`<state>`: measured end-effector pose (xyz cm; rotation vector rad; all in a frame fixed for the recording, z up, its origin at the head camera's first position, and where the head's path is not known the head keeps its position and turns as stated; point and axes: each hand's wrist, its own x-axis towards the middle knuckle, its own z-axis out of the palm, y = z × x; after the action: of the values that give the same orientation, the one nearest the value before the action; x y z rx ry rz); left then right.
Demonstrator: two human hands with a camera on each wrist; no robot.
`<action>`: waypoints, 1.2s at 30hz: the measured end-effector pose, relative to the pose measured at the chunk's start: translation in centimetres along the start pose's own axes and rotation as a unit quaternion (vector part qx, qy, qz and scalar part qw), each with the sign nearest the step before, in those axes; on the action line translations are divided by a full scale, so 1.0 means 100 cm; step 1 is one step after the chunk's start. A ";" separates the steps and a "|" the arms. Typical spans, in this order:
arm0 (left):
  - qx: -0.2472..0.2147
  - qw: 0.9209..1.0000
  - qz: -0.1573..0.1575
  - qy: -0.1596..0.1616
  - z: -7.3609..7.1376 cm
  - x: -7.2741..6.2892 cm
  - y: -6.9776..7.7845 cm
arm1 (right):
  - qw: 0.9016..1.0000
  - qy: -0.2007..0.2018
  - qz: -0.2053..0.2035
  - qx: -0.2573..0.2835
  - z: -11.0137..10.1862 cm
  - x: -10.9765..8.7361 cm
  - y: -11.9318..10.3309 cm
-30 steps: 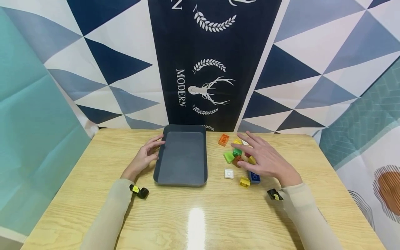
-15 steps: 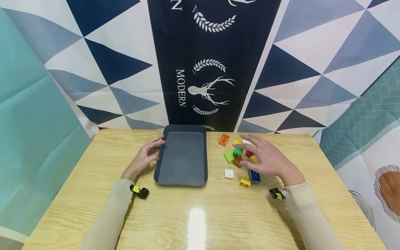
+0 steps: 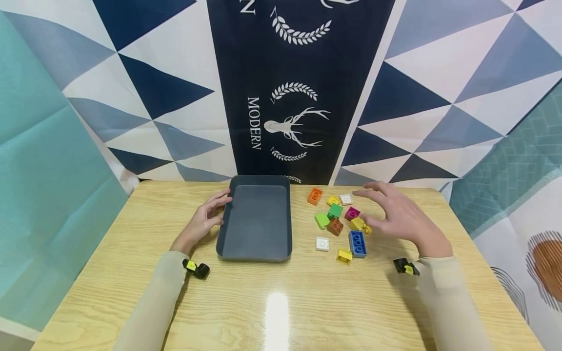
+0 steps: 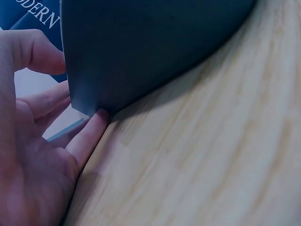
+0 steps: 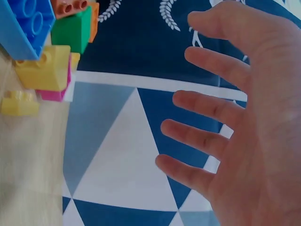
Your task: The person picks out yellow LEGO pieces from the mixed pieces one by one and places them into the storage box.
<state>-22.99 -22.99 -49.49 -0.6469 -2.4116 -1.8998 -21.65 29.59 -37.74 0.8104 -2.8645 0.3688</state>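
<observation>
My left hand [image 3: 203, 222] rests against the left side of a dark grey tray [image 3: 224, 234], its fingertips touching the outer wall, as the left wrist view of the tray [image 4: 141, 52] also shows. My right hand [image 3: 397, 214] hovers just right of a group of toy building bricks, fingers spread and holding nothing. Closest to it are a yellow brick [image 3: 356, 224], a magenta brick [image 3: 352, 213] and a blue brick [image 3: 357, 243]. Other bricks include a green brick [image 3: 335, 211], a brown brick [image 3: 335, 226], a lime brick [image 3: 322, 221] and an orange brick [image 3: 314, 196].
A white piece [image 3: 322, 243] and a yellow brick [image 3: 344, 256] lie at the near side of the group; another white piece [image 3: 346, 199] is at the far side. The wooden table [image 3: 237, 307] ends at a patterned cloth backdrop [image 3: 298, 107].
My right hand has moved to the right, off the bricks, uncovering the yellow, magenta and blue ones. My left hand and the tray have stayed still.
</observation>
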 end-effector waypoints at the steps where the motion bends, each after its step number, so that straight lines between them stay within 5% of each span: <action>1: 0.000 1.000 -0.001 0.000 0.000 0.000 0.000 | 1.000 0.000 0.005 -0.001 -0.001 -0.001 0.001; 12: -0.004 1.000 -0.007 -0.003 -0.002 0.002 0.000 | 0.999 -0.025 0.028 -0.007 -0.001 0.001 0.003; 28: -0.005 1.000 -0.002 -0.008 -0.001 0.002 0.000 | 0.995 -0.087 0.029 0.039 0.030 0.008 0.005; 36: -0.005 1.000 -0.009 -0.003 -0.001 0.001 -0.002 | 0.995 -0.096 0.002 0.035 0.040 0.012 0.003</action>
<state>-23.16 -23.14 -49.64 -0.6349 -2.4221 -1.9193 -23.06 28.15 -41.42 0.9004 -3.0465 0.4162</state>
